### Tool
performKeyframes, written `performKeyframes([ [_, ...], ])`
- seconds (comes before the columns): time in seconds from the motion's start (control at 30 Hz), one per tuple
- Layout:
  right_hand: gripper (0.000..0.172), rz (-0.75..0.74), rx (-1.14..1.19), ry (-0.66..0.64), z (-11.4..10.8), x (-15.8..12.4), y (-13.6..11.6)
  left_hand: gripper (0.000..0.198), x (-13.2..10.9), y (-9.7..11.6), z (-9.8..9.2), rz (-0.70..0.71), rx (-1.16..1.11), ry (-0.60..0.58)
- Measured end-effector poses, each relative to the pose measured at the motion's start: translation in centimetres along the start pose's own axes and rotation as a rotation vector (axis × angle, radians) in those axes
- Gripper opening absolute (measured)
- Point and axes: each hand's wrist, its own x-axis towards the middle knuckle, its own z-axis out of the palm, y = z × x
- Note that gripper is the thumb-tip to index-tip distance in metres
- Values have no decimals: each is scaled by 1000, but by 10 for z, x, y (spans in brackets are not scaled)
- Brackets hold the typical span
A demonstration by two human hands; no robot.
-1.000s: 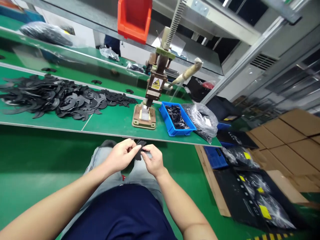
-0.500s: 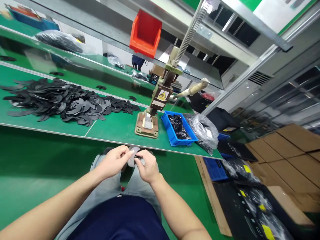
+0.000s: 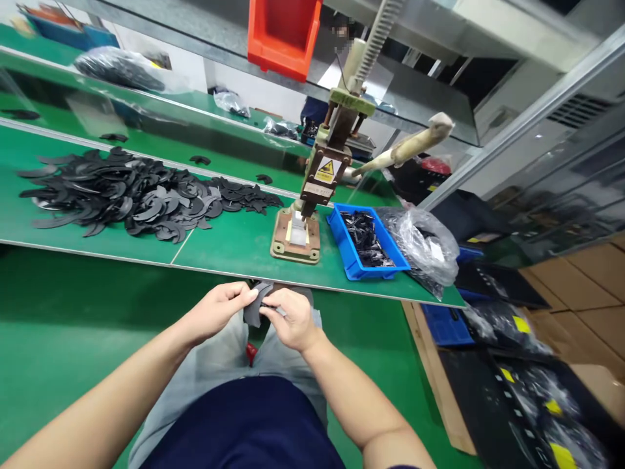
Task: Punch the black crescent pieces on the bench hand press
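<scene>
A curved dark grey piece (image 3: 254,306) is held over my lap, just in front of the table edge. My left hand (image 3: 222,307) pinches it from the left, thumb on its face. Close beside it, my right hand (image 3: 291,318) is closed at the piece's right side; a small dark bit shows at its fingertips, too small to name. On the green table (image 3: 229,251) ahead stands a hand press (image 3: 322,172) with a light plate on its base. A heap of curved black pieces (image 3: 131,195) lies to the left.
Right of the press is a blue bin (image 3: 349,251) of small black parts, then a clear plastic bag (image 3: 424,244). The press lever (image 3: 405,150) sticks out rightward. An orange-red bin (image 3: 283,39) hangs above. Cartons (image 3: 586,280) and bagged parts stand at the right.
The view has shifted, so the press and blue bin appear larger and farther right. The held piece now looks darker and is tilted differently. Both hands remain together at it.
</scene>
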Motion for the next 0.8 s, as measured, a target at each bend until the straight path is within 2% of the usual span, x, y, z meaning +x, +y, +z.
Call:
performKeyframes([
  [0.1,14,66,95,42,-9,2,0,42,5,2,3,0,-99,23],
  [0.2,16,146,136,42,-21,5,2,45,12,5,7,-85,-155,-120],
  [0.27,20,251,193,12,-29,8,5,43,19,8,10,-88,-109,-164],
  [0.33,24,369,288,-9,-38,12,10,41,30,10,12,-48,-38,-159],
  [0.43,25,466,358,-4,-60,23,18,42,57,8,7,8,59,-171],
  [0.5,23,456,282,31,-83,36,26,46,82,0,-5,42,136,-105],
  [0.6,20,425,-22,80,-133,67,46,54,120,-21,-30,68,301,139],
  [0.67,22,455,-234,104,-172,93,69,58,136,-35,-45,50,432,265],
  [0.73,24,498,-372,150,-212,122,98,59,143,-45,-54,18,535,304],
  [0.8,25,535,-520,195,-250,152,129,57,142,-51,-56,-4,587,279],
])
